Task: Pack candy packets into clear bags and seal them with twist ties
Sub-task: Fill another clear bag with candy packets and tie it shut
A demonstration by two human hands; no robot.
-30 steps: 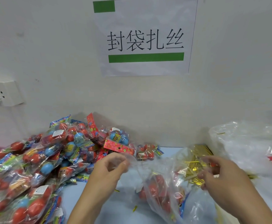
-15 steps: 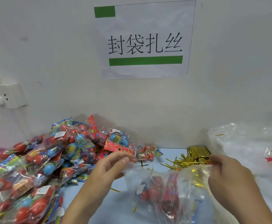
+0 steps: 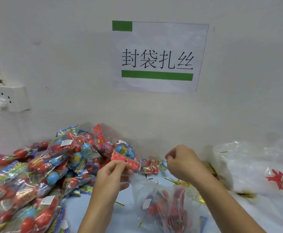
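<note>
A clear bag [image 3: 161, 195] with red candy packets inside lies on the light blue table [image 3: 125, 216] in front of me. My left hand [image 3: 110, 175] pinches the left edge of its mouth. My right hand [image 3: 182, 163] is raised above the bag's right side, its fingers curled and pinching what looks like a thin gold twist tie. More gold twist ties [image 3: 176, 180] lie scattered behind the bag, and a bundle of them [image 3: 210, 168] is half hidden by my right wrist. A big heap of candy packets [image 3: 45, 174] fills the left.
A stack of empty clear bags [image 3: 255, 165] with a red mark lies at the right. The white wall stands close behind, with a paper sign [image 3: 159, 59] and a power socket [image 3: 6, 100] with a plug at the left.
My right hand has let go of the bag's right edge and risen towards the middle, fingers pinched. The bag has sagged lower on the table. My left hand stays at the bag's mouth.
</note>
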